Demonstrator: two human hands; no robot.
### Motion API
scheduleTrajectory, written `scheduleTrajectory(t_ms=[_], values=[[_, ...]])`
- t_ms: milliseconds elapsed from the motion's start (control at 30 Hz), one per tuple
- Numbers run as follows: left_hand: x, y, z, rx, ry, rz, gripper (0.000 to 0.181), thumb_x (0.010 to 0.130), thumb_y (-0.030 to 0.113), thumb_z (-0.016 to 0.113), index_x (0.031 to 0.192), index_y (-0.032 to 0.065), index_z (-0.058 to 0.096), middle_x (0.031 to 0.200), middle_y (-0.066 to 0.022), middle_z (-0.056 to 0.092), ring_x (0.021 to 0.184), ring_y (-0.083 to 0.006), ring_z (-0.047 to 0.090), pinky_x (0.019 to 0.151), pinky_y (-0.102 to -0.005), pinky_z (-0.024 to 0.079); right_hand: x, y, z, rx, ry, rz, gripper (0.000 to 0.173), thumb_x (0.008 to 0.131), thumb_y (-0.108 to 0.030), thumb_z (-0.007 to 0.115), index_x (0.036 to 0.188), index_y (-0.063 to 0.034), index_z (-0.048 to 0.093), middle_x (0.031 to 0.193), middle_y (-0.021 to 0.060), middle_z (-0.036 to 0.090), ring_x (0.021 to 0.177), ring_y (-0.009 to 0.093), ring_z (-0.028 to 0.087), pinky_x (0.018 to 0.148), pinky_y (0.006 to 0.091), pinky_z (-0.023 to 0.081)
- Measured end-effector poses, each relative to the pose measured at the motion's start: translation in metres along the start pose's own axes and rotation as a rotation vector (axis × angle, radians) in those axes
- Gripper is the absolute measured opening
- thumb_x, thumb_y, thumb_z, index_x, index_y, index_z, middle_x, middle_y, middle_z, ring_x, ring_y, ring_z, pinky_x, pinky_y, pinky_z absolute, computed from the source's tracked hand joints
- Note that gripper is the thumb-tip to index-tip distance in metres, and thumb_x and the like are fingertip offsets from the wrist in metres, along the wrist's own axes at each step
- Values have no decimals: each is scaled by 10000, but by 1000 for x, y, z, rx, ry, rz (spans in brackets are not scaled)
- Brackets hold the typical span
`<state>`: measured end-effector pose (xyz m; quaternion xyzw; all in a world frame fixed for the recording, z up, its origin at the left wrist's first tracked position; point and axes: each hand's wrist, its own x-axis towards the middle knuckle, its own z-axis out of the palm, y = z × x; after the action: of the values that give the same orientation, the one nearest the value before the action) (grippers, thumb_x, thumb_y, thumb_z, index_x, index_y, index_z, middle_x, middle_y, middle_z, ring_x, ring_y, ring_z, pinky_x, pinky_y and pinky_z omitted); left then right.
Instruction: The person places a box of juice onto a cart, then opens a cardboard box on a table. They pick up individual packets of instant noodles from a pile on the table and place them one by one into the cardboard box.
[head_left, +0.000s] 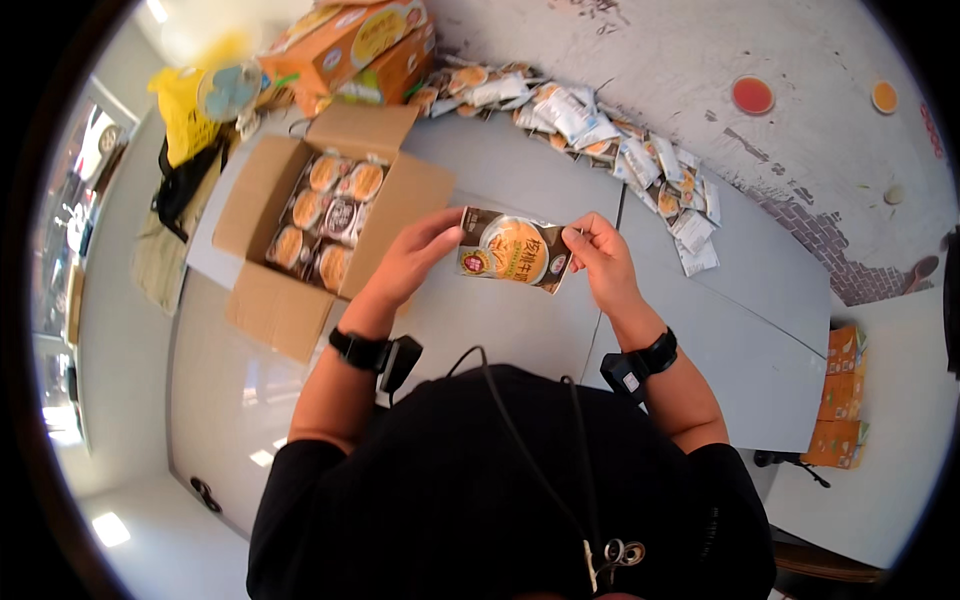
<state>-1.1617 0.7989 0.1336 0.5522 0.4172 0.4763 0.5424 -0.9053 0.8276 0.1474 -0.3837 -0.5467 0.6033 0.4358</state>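
Between my two hands is a brown printed food packet (514, 250) with a picture of a bowl on its front, held nearly flat above the grey table. My left hand (421, 251) grips its left edge, thumb on top. At its right edge, my right hand (600, 255) pinches the upper corner with thumb and fingers. An open cardboard box (390, 217) stands left of my left hand with its flaps spread; several similar packets (343, 219) lie in it in rows, one with a mostly dark round print.
Loose packets (570, 116) lie heaped along the table's far edge (525, 161) by the wall. Orange cartons (360, 45) stand behind the open box. A yellow plastic bag (184, 120) is at the far left. More orange cartons (840, 397) are stacked beyond the table's right end.
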Motion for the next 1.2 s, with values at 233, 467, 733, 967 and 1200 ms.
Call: scheduleTrajectory(t_ms=[233,467,733,967,1200], values=[[-30,-18,13,-399,-47,-164,346,959,246,374,1086,2,584,914,-74,625,806,-105,595,737,-245,493,-23,23,38,-92,0,21,139,892,-164,529,831,-40,518,661,-22,497,568,36,402,537,184,347],[-38,-26,12,-601,15,-228,365,954,243,377,1022,-52,580,927,-112,625,816,-158,611,742,-271,501,-26,46,41,70,96,99,123,881,-160,543,827,-51,529,675,-22,503,560,42,406,539,183,350],[-34,-47,-22,-510,-140,-395,364,938,267,426,1042,-52,568,961,-118,614,854,-172,605,764,-288,498,-34,40,52,-190,-155,313,215,855,-254,584,876,-43,547,705,-16,523,550,46,429,510,185,354],[-41,-46,-30,-581,-189,-449,407,949,293,391,1136,-49,508,1083,-142,565,997,-193,563,852,-318,478,-45,63,66,-72,-231,533,333,856,-348,577,995,-46,563,741,-23,548,550,41,436,512,183,376],[-64,-74,-30,-1058,-37,-449,458,936,339,405,1232,-10,394,1173,-145,506,1059,-217,533,928,-335,437,-55,71,71,127,-39,458,309,942,-308,423,1044,-36,528,772,-11,557,587,58,474,550,191,407]])
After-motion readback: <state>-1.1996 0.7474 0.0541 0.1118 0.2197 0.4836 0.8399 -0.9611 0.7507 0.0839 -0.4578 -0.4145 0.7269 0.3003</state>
